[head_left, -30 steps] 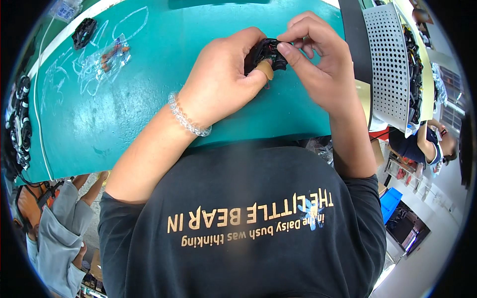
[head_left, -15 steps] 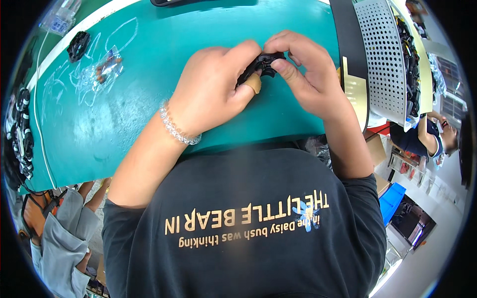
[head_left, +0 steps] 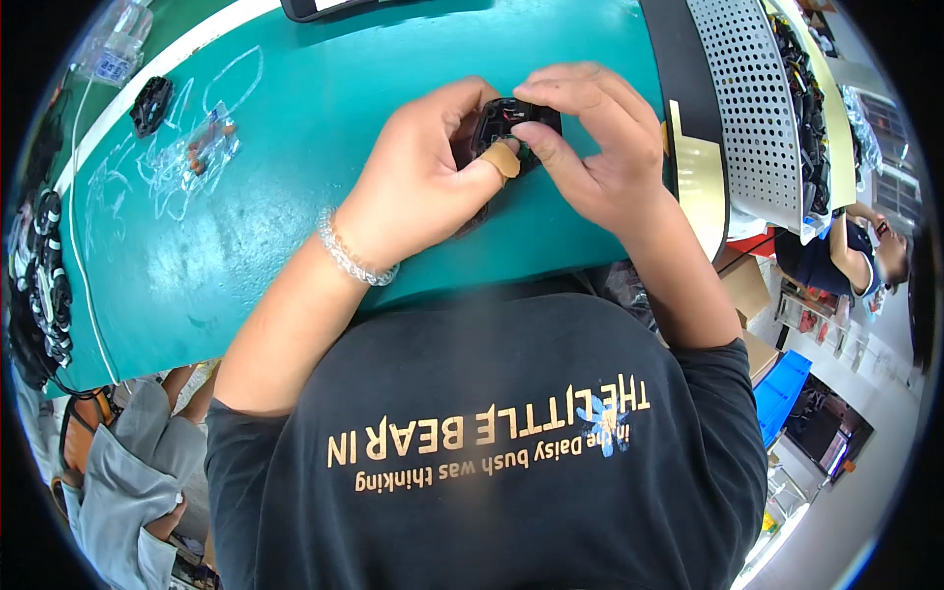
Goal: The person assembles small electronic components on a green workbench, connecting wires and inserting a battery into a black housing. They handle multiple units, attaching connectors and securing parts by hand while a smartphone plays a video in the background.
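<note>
Over the green tabletop (head_left: 295,226), a small black plastic housing (head_left: 505,114) is tilted so its inside faces up. A bit of green and some red, perhaps a circuit board and a wire, show within it. My left hand (head_left: 423,182) is closed around its left side, with the thumb, wrapped in a tan covering (head_left: 502,159), at the near edge. My right hand (head_left: 615,147) grips the right side, thumb pressed at the inside and fingers along the far edge. My fingers hide much of the housing, so its exact kind is unclear.
A black part (head_left: 151,105) and a clear plastic bag (head_left: 202,152) with small orange-brown pieces lie at left. Black cable bundles (head_left: 47,280) line the left edge. A white perforated bin (head_left: 752,98) stands at right. A dark-edged device (head_left: 334,8) sits at the far edge. Other people are nearby.
Between my hands the housing has turned from nearly edge-on to showing its open inside. My right thumb has shifted left onto it. The view has moved slightly.
</note>
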Demonstrator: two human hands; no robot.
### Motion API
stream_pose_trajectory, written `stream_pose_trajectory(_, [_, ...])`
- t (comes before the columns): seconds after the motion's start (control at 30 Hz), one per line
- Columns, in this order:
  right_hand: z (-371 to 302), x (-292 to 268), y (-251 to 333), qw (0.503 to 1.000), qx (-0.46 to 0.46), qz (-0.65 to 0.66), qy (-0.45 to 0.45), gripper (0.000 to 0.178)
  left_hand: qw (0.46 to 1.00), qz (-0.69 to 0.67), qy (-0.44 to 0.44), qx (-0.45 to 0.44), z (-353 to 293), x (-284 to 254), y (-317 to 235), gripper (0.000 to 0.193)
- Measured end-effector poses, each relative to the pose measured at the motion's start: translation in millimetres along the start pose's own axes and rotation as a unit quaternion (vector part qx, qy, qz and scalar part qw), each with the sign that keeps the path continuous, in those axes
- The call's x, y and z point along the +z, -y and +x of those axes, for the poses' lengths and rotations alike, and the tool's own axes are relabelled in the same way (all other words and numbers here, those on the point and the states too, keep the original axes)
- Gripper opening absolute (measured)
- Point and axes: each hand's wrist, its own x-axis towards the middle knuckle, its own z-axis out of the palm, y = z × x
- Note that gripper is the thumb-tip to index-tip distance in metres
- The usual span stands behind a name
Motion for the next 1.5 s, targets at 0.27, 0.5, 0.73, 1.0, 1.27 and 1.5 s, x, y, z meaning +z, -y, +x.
stream_pose_trajectory(0.27, [1, 5, 0, 0.998, 0.030, 0.011, 0.053, 0.019, 0.998, -0.030, 0.010, -0.045, 1, -1, 5, 0.016])
stream_pose_trajectory(0.5, [-1, 1, -2, 0.997, 0.040, 0.035, 0.064, 0.018, 0.996, -0.076, 0.015, -0.043, 2, 0, 7, 0.016])
stream_pose_trajectory(0.73, [-8, -7, 5, 0.937, 0.233, 0.240, 0.096, 0.014, 0.981, 0.138, -0.060, 0.124, 0, 4, 6, 0.012])
stream_pose_trajectory(1.0, [-18, 5, 19, 0.934, 0.177, 0.311, -0.010, 0.012, 0.933, 0.228, -0.070, 0.269, -1, 5, -3, 0.017])
stream_pose_trajectory(1.27, [-24, 6, 24, 0.939, 0.199, 0.280, -0.020, 0.011, 0.965, 0.157, -0.043, 0.207, -5, 6, -2, 0.017])
stream_pose_trajectory(1.5, [-12, 1, 8, 0.999, 0.026, 0.002, -0.030, 0.026, 0.998, 0.019, -0.067, -0.004, -1, 14, -7, 0.027])
